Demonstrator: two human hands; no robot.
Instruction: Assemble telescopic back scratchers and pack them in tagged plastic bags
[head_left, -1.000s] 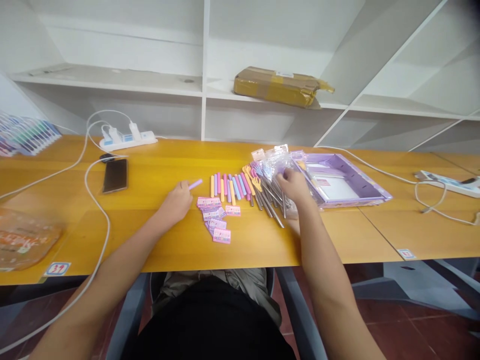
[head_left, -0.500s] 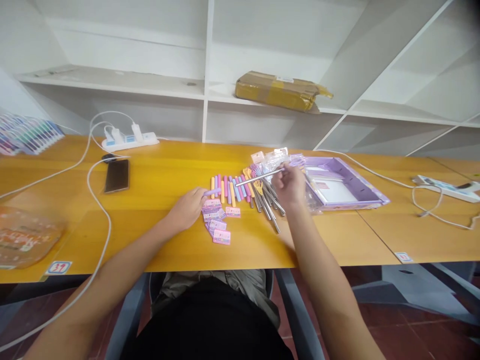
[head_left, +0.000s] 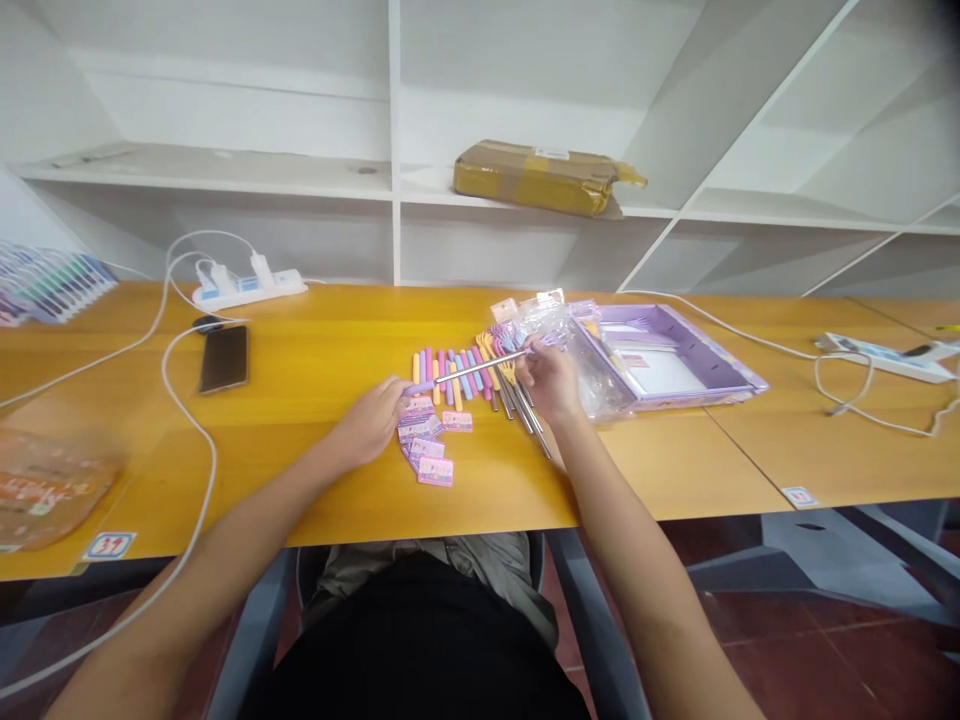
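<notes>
Both arms (head_left: 637,540) slant in over the table (head_left: 330,500), hands turned toward each other. The left hand (head_left: 379,418) pinches a purple handle (head_left: 420,388); the right hand (head_left: 551,385) grips a metal rod (head_left: 480,367) by its purple head (head_left: 553,341), half hidden behind fingers. Rod and handle line up above the coloured grips (head_left: 459,385) (whether they're joined, I can't quite tell). An orange bag (head_left: 52,490) runs out of sight at far left.

White shelving (head_left: 397,150), yellow wooden desk (head_left: 330,340), red-tiled floor (head_left: 810,650)
</notes>
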